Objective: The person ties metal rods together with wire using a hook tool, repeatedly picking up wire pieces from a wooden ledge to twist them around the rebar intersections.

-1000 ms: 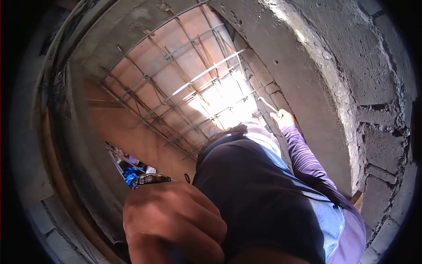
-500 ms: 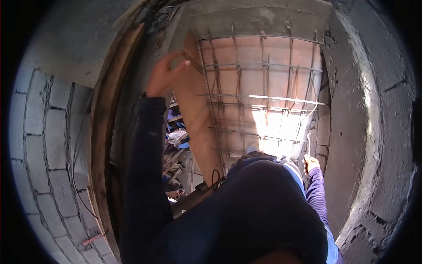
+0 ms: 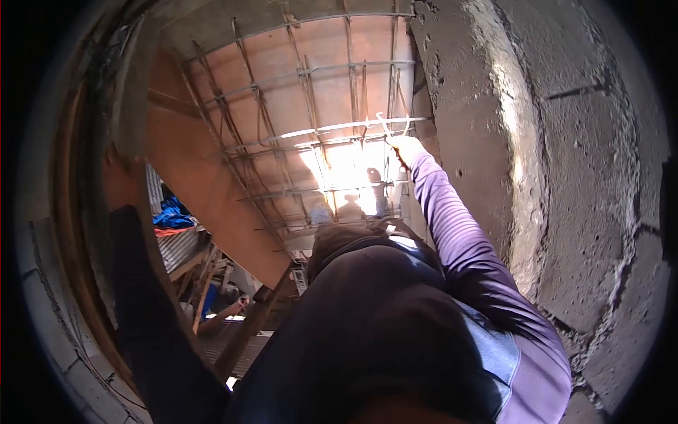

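Observation:
My right hand (image 3: 406,150) is closed around a thin metal hook (image 3: 384,126). Its curved tip points up, close to the lower right of the rebar grid (image 3: 304,71). The rebar, tied in crossing bars, stands over a reddish-brown panel (image 3: 272,56). In dim shade at the left, my left hand (image 3: 123,182) is at the edge of an upright grey board (image 3: 134,99); its fingers are hard to make out. A brown plywood sheet (image 3: 205,205) slants down between that hand and the rebar.
Rough grey plastered wall (image 3: 470,162) rises close on my right, with concrete blockwork (image 3: 600,162) beyond. A timber post (image 3: 67,184) stands at far left. Through a gap below the plywood lie corrugated sheeting (image 3: 180,247), a blue tarp (image 3: 171,214) and wood pieces.
The view has shifted and turned. My right hand has risen with the hook from beside my body to the rebar. My left hand has gone from the plywood's upper edge to the shaded upright board.

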{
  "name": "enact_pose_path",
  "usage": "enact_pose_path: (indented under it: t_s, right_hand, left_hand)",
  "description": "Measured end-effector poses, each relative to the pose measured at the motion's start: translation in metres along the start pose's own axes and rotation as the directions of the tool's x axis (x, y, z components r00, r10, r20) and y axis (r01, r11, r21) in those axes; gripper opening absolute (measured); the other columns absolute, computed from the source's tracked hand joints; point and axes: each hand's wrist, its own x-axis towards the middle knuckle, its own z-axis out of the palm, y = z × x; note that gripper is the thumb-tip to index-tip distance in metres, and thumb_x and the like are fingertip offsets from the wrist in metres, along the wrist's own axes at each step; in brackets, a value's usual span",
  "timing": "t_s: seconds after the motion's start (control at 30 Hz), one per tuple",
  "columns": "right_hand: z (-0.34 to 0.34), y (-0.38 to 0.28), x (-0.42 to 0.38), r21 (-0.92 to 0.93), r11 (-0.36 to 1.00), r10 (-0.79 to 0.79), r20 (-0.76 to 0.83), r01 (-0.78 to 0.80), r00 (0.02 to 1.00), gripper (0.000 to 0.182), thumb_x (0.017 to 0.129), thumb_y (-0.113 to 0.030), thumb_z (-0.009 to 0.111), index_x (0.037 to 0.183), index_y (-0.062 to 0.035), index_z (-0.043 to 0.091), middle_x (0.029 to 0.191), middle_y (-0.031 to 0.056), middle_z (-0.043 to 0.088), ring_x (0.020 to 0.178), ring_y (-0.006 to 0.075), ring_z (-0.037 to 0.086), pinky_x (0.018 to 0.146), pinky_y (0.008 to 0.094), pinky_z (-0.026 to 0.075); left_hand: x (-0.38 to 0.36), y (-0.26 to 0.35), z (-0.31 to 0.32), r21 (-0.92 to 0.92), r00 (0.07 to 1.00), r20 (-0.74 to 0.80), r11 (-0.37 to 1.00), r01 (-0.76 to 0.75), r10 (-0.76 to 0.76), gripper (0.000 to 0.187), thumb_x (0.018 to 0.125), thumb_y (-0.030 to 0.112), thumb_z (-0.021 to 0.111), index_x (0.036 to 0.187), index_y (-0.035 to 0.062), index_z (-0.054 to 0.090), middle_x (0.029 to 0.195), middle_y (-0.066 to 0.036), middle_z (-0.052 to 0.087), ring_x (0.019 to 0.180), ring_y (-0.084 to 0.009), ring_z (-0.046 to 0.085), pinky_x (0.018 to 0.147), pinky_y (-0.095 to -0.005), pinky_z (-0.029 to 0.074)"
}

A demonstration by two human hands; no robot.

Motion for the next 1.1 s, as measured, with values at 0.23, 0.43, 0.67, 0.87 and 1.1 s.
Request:
enact_pose_path:
  t_s: [0.23,0.43,0.67,0.87,1.1]
  right_hand:
    - [0.002,-0.041,0.126,0.42,0.876,0.27,-0.02,-0.237,0.963,0.027,0.09,-0.03,0.071,0.073,-0.0139,0.059,0.054,-0.0003,0.047,0.04,0.015,0.04,0.037,0.0339,0.034]
    - [0.003,-0.068,0.206,0.543,0.816,0.291,-0.089,-0.198,0.953,0.02,0.09,-0.027,0.068,0.081,-0.0107,0.061,0.059,0.0003,0.047,0.043,0.0155,0.041,0.038,0.036,0.036]
    - [0.046,-0.084,0.22,0.087,0.984,0.171,-0.171,-0.158,0.97,0.023,0.09,-0.03,0.067,0.092,-0.0073,0.069,0.064,0.0032,0.053,0.052,0.0179,0.051,0.048,0.0383,0.043]
    - [0.046,-0.07,0.263,-0.157,0.987,-0.022,-0.339,-0.033,0.941,0.034,0.09,-0.037,0.058,0.106,-0.0139,0.077,0.087,0.0109,0.071,0.076,0.0249,0.068,0.074,0.0424,0.056]
    - [0.039,-0.065,0.235,-0.314,0.949,-0.121,-0.438,-0.025,0.891,0.049,0.092,-0.051,0.053,0.099,-0.0103,0.079,0.108,0.0206,0.072,0.11,0.0365,0.065,0.098,0.0398,0.047]
  left_hand:
    - [0.006,-0.017,0.019,0.076,0.997,-0.052,0.996,-0.054,0.058,0.068,0.096,0.028,0.06,0.149,-0.0034,0.033,0.143,-0.033,0.045,0.131,-0.0477,0.047,0.109,-0.0504,0.04]
    - [0.01,-0.019,0.02,0.081,0.999,-0.011,0.995,-0.051,0.052,0.063,0.097,0.028,0.059,0.147,-0.0047,0.037,0.142,-0.034,0.046,0.13,-0.0474,0.049,0.108,-0.0487,0.041]
    - [0.014,-0.024,0.022,-0.014,1.0,-0.011,1.0,-0.022,0.021,0.061,0.098,0.026,0.06,0.146,-0.0047,0.038,0.141,-0.032,0.047,0.13,-0.0469,0.049,0.106,-0.0465,0.043]
    - [0.017,-0.027,0.023,0.022,0.997,-0.038,0.998,-0.063,0.064,0.06,0.098,0.024,0.061,0.147,-0.0036,0.038,0.142,-0.032,0.047,0.128,-0.0462,0.051,0.104,-0.0463,0.044]
    - [0.015,-0.021,0.023,-0.005,0.998,-0.04,0.999,-0.04,0.04,0.062,0.098,0.025,0.061,0.147,-0.004,0.037,0.143,-0.032,0.045,0.129,-0.0469,0.05,0.105,-0.0472,0.044]
